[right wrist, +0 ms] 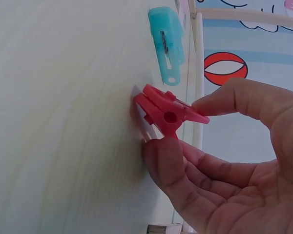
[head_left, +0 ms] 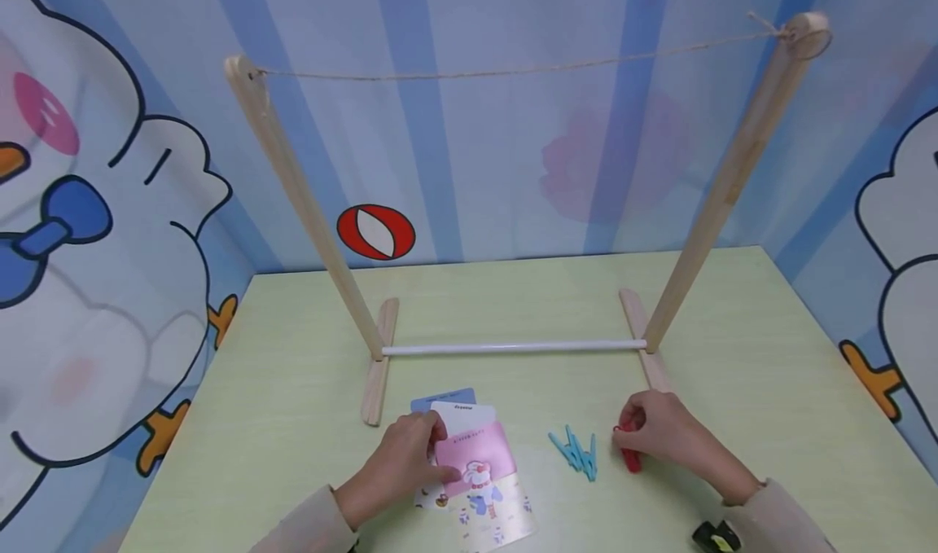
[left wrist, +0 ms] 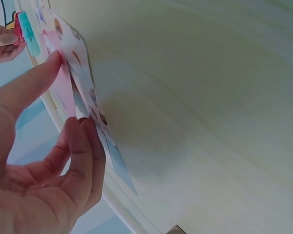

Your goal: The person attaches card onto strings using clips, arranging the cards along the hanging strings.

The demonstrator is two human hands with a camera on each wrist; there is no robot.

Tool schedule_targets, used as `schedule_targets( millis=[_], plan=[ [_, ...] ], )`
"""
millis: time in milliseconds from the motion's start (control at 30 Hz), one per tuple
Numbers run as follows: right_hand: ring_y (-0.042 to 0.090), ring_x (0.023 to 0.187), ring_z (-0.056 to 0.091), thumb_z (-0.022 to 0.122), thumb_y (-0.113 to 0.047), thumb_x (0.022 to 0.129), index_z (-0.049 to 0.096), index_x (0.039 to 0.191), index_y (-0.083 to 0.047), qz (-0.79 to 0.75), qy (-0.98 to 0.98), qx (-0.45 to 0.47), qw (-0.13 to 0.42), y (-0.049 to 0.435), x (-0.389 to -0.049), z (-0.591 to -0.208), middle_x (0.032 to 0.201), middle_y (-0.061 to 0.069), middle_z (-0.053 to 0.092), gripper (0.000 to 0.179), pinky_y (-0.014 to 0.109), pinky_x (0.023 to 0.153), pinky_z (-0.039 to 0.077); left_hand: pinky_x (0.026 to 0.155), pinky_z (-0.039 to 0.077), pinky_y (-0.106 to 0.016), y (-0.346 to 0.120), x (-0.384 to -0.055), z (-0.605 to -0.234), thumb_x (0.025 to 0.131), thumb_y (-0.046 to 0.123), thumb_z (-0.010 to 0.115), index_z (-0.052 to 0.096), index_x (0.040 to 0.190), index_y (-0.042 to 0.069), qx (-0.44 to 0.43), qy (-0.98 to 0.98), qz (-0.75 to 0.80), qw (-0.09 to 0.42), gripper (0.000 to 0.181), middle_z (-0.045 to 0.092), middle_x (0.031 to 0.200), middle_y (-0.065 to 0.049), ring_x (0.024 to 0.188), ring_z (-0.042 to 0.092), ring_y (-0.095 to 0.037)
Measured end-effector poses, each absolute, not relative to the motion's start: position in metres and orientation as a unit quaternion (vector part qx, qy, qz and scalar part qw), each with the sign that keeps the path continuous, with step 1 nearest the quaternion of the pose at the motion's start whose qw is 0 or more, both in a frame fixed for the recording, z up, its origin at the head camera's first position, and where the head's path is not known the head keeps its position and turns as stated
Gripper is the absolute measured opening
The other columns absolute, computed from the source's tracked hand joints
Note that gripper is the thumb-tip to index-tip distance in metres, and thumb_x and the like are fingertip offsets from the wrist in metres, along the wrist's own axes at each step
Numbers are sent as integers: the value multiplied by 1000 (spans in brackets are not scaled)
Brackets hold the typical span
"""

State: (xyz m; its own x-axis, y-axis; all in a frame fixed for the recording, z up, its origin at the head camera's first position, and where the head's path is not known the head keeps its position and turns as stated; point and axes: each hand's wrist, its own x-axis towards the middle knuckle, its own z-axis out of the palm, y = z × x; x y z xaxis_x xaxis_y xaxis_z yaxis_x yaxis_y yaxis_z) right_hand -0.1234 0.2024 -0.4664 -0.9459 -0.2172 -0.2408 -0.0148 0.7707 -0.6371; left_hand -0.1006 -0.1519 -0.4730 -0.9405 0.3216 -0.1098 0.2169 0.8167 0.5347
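At the front left of the table my left hand (head_left: 399, 463) holds a pink card (head_left: 479, 447) by its left side, thumb and fingertips at the edge. Under and around it lie a white card (head_left: 469, 414), a blue card (head_left: 456, 396) and a patterned card (head_left: 506, 520), overlapping. To the right, my right hand (head_left: 670, 427) pinches a red clothespin (right wrist: 161, 109) by its handles, thumb on one and fingers on the other. Turquoise clothespins (head_left: 575, 453) lie on the table between the hands.
Behind the cards stands a wooden frame with a left post (head_left: 300, 195), a right post (head_left: 733, 178) and a white rod (head_left: 513, 347) low between them. A thin string (head_left: 469, 75) joins the post tops. A dark object (head_left: 716, 537) is by the right sleeve.
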Motion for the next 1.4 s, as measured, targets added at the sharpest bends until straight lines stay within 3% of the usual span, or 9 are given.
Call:
schedule_targets(
  millis=[300, 767, 1167, 1400],
  plan=[
    [14, 61, 51, 75, -18, 74, 63, 80, -5, -370, 912, -69, 162, 209, -125, -464, 67, 1, 56, 19, 25, 52, 46, 52, 43, -20, -153, -105, -475, 59, 32, 86, 57, 85, 12, 129, 936, 305, 118, 44, 52, 71, 2, 64, 47, -11],
    [16, 66, 54, 76, -19, 75, 65, 90, 1, -441, 877, -46, 187, 220, -126, -456, 73, 4, 59, 27, 25, 56, 48, 55, 50, -26, -170, -115, -475, 70, 20, 80, 58, 92, 8, 122, 864, 441, 211, 33, 62, 74, 1, 65, 59, -13],
    [18, 72, 58, 74, -23, 77, 64, 98, 5, -488, 844, -81, 208, 227, -130, -457, 80, 6, 63, 36, 25, 61, 51, 57, 50, -26, -172, -121, -468, 75, 15, 76, 59, 96, 6, 116, 828, 493, 242, 29, 64, 77, -2, 65, 60, -15],
    [19, 74, 59, 74, -23, 78, 63, 101, 6, -486, 845, -92, 203, 229, -130, -451, 82, 7, 64, 38, 24, 63, 51, 58, 50, -26, -169, -120, -452, 77, 11, 74, 59, 99, 3, 129, 819, 507, 234, 28, 63, 81, -5, 65, 59, -16]
  ],
)
